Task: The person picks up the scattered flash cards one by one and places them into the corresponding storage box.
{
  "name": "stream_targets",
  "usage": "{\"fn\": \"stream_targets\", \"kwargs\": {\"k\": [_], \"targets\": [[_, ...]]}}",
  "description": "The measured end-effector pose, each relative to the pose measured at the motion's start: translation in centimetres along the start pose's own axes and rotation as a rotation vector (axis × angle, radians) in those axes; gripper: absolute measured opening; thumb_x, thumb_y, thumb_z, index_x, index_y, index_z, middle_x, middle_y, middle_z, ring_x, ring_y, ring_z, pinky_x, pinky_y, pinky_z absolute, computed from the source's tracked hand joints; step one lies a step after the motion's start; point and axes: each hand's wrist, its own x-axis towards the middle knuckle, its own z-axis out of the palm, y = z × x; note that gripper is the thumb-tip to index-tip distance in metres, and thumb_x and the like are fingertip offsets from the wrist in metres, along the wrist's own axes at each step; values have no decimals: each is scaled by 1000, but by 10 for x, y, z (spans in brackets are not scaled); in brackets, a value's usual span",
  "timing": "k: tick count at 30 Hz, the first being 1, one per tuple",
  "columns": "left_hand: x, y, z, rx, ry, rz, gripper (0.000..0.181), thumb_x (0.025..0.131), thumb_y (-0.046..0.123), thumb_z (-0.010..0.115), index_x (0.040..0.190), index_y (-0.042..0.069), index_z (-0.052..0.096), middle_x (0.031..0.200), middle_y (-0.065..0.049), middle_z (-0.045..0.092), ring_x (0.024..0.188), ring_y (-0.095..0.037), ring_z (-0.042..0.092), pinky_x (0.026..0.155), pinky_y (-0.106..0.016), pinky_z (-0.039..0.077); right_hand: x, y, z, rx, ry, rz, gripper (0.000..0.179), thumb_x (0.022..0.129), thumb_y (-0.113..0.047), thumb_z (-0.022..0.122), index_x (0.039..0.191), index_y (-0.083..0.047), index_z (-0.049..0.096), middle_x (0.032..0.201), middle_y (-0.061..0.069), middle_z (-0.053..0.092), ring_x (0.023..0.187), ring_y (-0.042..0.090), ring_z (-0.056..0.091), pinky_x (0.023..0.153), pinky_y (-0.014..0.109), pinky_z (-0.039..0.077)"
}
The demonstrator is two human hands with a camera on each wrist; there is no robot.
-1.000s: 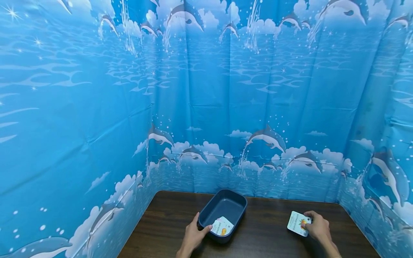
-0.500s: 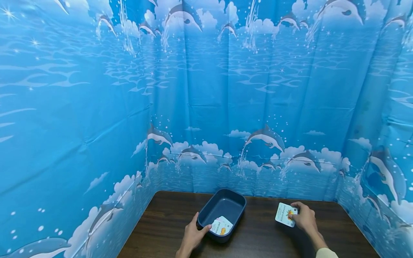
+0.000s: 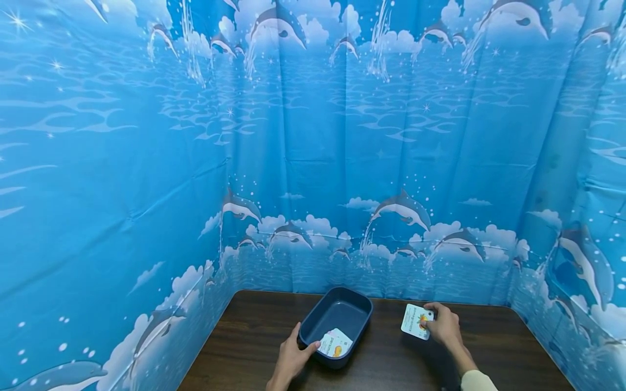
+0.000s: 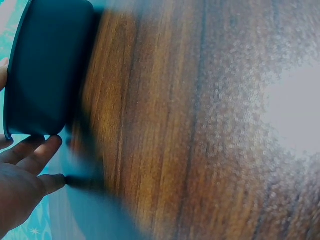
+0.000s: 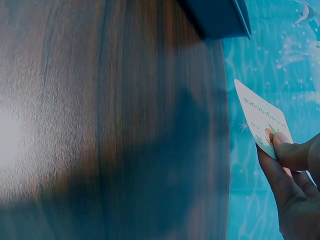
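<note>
In the head view a dark blue rectangular bin (image 3: 342,316) stands on the table. My left hand (image 3: 290,357) holds its near left side, thumb over the rim; in the left wrist view fingers of this hand (image 4: 22,182) touch the bin's outer wall (image 4: 46,70). White fruit cards (image 3: 335,343), the top one marked with a persimmon, lie in the bin's near end. Right of the bin, my right hand (image 3: 445,327) pinches a white pomegranate card (image 3: 413,321) between thumb and fingers. The right wrist view shows this card (image 5: 257,110) held above the table.
The dark brown wooden table (image 3: 254,326) has its far edge against a blue dolphin-print curtain (image 3: 318,163), which also hangs along both sides. A corner of the bin (image 5: 218,17) shows at the top of the right wrist view.
My right hand has moved left toward the bin, carrying the pomegranate card, and a pale sleeve has come into view behind it. My left hand and the bin have stayed put.
</note>
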Motion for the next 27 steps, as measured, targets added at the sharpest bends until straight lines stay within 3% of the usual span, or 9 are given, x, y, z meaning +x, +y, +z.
{"fn": "stream_targets", "kwargs": {"k": [17, 27], "targets": [[2, -2, 0, -5, -6, 21, 94, 93, 39, 86, 158, -11, 40, 149, -41, 55, 133, -54, 60, 105, -68, 51, -1, -28, 29, 62, 8, -19, 39, 84, 5, 83, 122, 8, 72, 110, 28, 74, 86, 30, 69, 68, 40, 58], [1, -2, 0, -12, -4, 15, 94, 93, 40, 85, 158, -11, 40, 149, -40, 55, 132, -53, 61, 105, -69, 51, -4, -48, 49, 78, -4, -57, 36, 85, 8, 81, 120, 7, 74, 111, 28, 76, 86, 29, 71, 72, 44, 61]]}}
